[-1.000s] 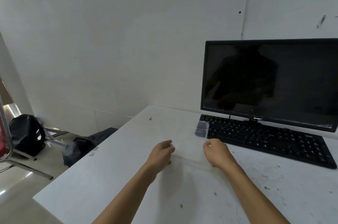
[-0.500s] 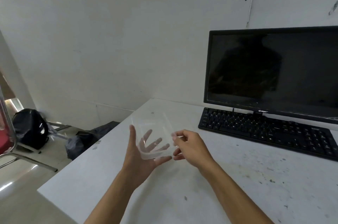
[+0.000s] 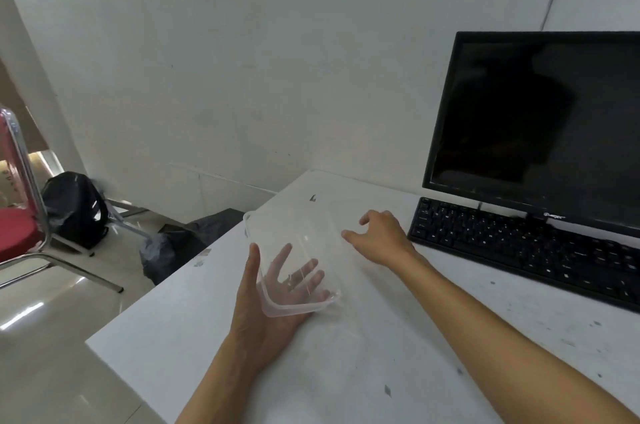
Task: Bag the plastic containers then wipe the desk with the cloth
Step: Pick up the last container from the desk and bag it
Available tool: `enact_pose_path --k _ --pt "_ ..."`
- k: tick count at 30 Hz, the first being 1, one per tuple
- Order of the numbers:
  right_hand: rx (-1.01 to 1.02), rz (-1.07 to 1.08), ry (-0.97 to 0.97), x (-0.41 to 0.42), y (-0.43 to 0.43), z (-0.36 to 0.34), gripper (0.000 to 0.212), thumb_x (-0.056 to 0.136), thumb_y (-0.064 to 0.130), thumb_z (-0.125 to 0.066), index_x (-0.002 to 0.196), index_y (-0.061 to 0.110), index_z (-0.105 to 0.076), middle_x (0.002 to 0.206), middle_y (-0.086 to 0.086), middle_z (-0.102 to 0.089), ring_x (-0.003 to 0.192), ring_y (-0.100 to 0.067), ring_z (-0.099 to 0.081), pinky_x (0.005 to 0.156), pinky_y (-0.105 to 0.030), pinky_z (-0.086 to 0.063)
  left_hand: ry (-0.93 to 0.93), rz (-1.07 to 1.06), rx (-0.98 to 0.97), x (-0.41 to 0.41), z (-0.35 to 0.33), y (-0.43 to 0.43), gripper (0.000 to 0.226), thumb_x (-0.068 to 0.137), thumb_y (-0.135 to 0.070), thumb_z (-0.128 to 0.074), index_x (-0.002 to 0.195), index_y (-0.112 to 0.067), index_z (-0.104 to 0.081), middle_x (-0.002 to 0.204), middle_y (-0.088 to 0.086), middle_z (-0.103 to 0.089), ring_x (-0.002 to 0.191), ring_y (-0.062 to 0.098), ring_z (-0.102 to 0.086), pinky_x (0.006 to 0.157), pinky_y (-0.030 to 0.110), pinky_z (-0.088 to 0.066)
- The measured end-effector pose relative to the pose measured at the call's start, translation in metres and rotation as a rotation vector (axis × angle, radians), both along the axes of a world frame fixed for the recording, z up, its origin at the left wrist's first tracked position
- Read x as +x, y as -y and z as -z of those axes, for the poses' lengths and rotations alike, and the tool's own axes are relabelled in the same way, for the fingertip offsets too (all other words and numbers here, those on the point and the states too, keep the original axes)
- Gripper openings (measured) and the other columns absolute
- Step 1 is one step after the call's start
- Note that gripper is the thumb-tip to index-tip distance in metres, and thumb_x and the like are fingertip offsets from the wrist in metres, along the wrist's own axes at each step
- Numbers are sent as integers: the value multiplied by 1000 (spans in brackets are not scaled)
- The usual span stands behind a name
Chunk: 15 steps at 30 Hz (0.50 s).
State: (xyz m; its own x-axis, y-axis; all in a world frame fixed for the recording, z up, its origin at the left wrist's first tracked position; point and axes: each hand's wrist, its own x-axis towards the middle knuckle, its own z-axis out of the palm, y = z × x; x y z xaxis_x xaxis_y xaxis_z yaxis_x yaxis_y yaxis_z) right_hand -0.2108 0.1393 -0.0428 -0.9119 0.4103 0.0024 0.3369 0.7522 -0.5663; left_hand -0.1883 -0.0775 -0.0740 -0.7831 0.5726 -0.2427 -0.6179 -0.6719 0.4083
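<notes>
A clear rectangular plastic container (image 3: 294, 240) is held tilted just above the white desk (image 3: 415, 371), near its left edge. My left hand (image 3: 263, 326) holds it from below. The thumb lies up the left wall, and the spread fingers show through the clear base. My right hand (image 3: 381, 243) hovers over the desk to the right of the container, apart from it. Its fingers are loosely curled and hold nothing. No cloth is in view.
A black keyboard (image 3: 519, 247) and a dark monitor (image 3: 536, 118) fill the desk's right side, close to my right hand. On the floor to the left lie a black bag (image 3: 173, 250) and another black bag (image 3: 74, 208). A red chair (image 3: 17, 229) stands far left.
My left hand lifted the container off the desk and now holds it alone. My right hand let go of its edge and moved right toward the keyboard.
</notes>
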Motion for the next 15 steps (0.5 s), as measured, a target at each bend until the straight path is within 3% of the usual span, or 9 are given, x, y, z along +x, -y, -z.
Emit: enact_pose_path --k 3,6,8,10,12,15 --pt "126 44 94 -22 -5 7 99 77 75 -60 151 16 -30 156 -11 -27 143 -30 -34 101 -45 -46 0 10 -18 -5 0 2 111 44 -59 -91 141 -21 -54 143 26 -53 118 45 -56 93 73 -44" --pt "144 58 176 -34 -3 17 118 71 84 -56 158 16 -15 166 -16 -5 154 -32 -7 116 -48 -30 -23 23 -21 -5 -2 2 104 51 -63 -86 141 -21 -55 147 27 -48 119 45 -56 84 72 -50" --pt "153 47 236 -37 2 22 117 71 84 -56 156 13 -19 165 -19 -8 153 -36 -8 119 -47 -23 -28 38 -19 -5 -2 2 118 34 -55 -96 140 -20 -56 147 27 -48 117 45 -56 80 70 -52" --pt "176 58 243 -39 6 24 108 74 81 -56 152 12 -28 159 -20 -21 148 -37 -20 117 -45 -27 -44 37 -14 -4 -2 2 123 28 -52 -98 139 -19 -57 146 27 -48 117 45 -57 79 69 -53" --pt "188 83 230 -41 5 24 101 76 78 -57 148 13 -33 154 -19 -27 140 -36 -31 111 -44 -35 -68 42 -13 -5 -1 2 118 33 -55 -97 139 -20 -58 146 27 -49 116 45 -58 84 68 -52" --pt "153 119 275 -43 2 19 103 75 75 -60 151 13 -28 158 -23 -19 143 -40 -27 112 -45 -33 -77 58 -10 -6 2 3 106 47 -61 -90 139 -21 -58 146 27 -50 116 44 -60 98 70 -44"
